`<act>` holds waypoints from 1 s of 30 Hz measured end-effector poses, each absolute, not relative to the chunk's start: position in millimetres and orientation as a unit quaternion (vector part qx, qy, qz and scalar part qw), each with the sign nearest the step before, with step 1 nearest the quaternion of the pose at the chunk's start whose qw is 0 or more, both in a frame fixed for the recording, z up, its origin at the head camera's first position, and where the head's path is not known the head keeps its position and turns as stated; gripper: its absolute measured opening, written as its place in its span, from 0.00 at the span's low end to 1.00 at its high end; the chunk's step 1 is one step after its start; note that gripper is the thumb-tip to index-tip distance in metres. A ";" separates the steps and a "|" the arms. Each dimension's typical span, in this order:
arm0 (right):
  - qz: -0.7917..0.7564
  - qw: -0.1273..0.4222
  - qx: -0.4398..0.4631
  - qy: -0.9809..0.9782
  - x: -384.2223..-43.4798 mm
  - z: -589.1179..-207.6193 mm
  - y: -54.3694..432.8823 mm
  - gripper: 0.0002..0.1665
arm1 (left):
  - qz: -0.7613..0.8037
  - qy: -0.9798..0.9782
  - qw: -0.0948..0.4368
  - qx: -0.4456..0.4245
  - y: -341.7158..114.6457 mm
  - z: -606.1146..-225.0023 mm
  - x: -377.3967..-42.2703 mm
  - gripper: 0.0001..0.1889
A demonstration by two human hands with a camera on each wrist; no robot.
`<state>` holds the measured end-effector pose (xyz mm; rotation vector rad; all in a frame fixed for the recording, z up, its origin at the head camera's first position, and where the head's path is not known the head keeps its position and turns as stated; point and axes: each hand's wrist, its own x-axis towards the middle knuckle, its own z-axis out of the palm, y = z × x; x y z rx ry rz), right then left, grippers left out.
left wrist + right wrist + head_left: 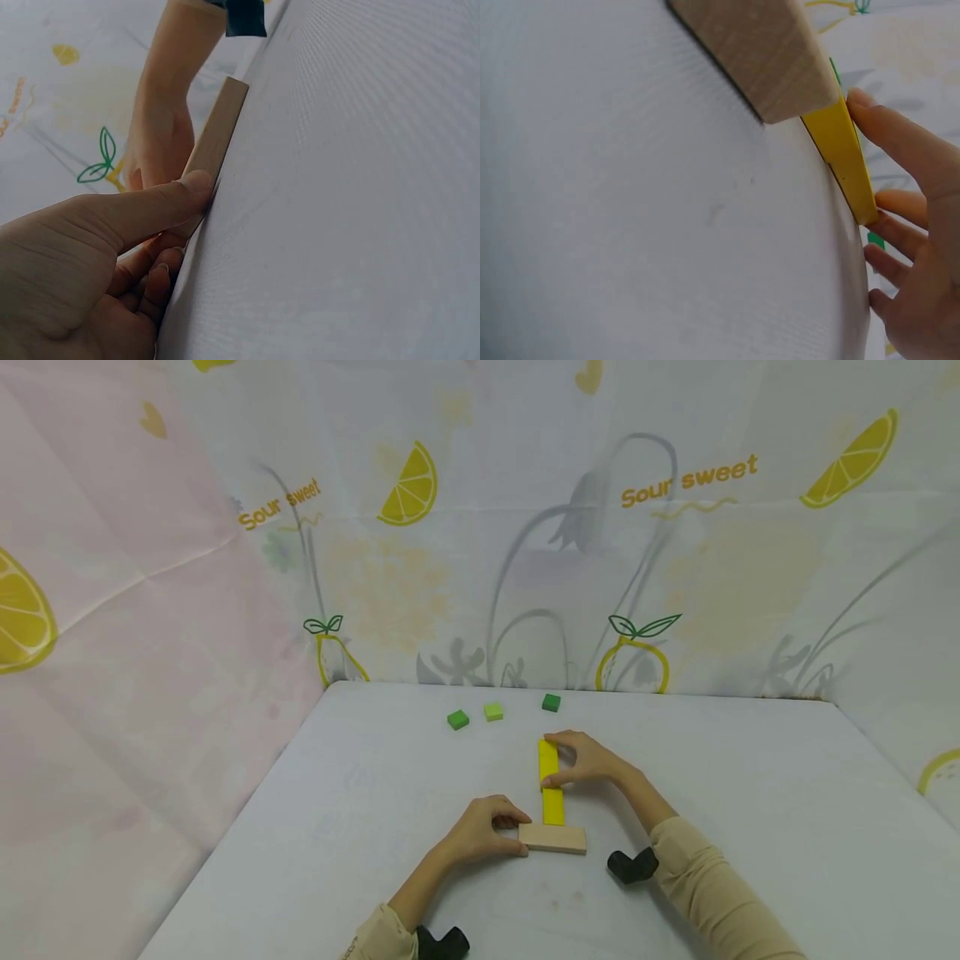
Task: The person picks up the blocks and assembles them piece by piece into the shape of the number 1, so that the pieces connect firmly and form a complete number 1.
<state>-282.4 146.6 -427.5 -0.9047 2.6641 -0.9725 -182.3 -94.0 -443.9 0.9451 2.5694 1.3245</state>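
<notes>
My left hand [480,831] pinches the left end of a plain wooden block [558,839] lying flat on the white table. In the left wrist view, the thumb presses one long side of this block [221,131], with the fingers on its other side. Two yellow blocks lie end to end, running away from the wooden block's far side. My right hand [588,760] holds the farther yellow block [548,760] lengthwise between thumb and fingers. The nearer yellow block [553,807] touches or nearly touches the wooden one. In the right wrist view, the wooden block partly hides the yellow [844,157].
Toward the back of the table lie a green block [458,720], a light green block [492,712] and another green block [551,702]. A printed cloth [480,568] hangs behind the table [360,827]. Black wrist devices sit on both arms.
</notes>
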 end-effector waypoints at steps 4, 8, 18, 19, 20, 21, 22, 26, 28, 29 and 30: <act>-0.317 0.058 -0.304 0.897 -279.8 -428.5 141.6 0.48 | 0.437 0.842 0.050 0.312 -94.4 -444.3 -182.1 0.17; -0.292 0.045 -0.282 0.913 -275.5 -428.9 136.6 0.50 | 0.437 0.842 0.053 0.310 -93.8 -444.4 -182.1 0.17; -0.268 0.040 -0.266 0.925 -268.7 -427.7 132.4 0.52 | 0.433 0.847 0.054 0.305 -93.6 -444.1 -182.3 0.17; -0.267 0.040 -0.268 0.925 -268.8 -428.4 132.5 0.51 | 0.432 0.847 0.054 0.305 -93.7 -444.1 -182.3 0.17; -0.267 0.039 -0.269 0.925 -268.7 -428.9 132.8 0.51 | 0.431 0.847 0.054 0.305 -93.7 -444.2 -182.4 0.17; -0.267 0.037 -0.270 0.924 -269.4 -430.0 132.8 0.50 | 0.431 0.848 0.054 0.305 -93.7 -444.3 -182.5 0.17; -0.265 0.034 -0.272 0.924 -269.9 -430.9 133.0 0.50 | 0.430 0.848 0.055 0.305 -93.8 -444.4 -182.5 0.17; -0.268 0.029 -0.275 0.923 -271.5 -433.5 133.8 0.49 | 0.431 0.848 0.059 0.302 -93.7 -444.1 -182.5 0.17; -0.272 0.028 -0.275 0.922 -271.1 -433.5 134.2 0.48 | 0.431 0.849 0.060 0.301 -93.7 -443.7 -182.3 0.17; -0.274 0.027 -0.274 0.921 -271.0 -433.5 134.5 0.48 | 0.431 0.848 0.060 0.301 -93.6 -443.5 -182.3 0.17; -0.277 0.027 -0.274 0.921 -270.7 -433.5 134.8 0.48 | 0.431 0.848 0.059 0.301 -93.6 -443.3 -182.2 0.17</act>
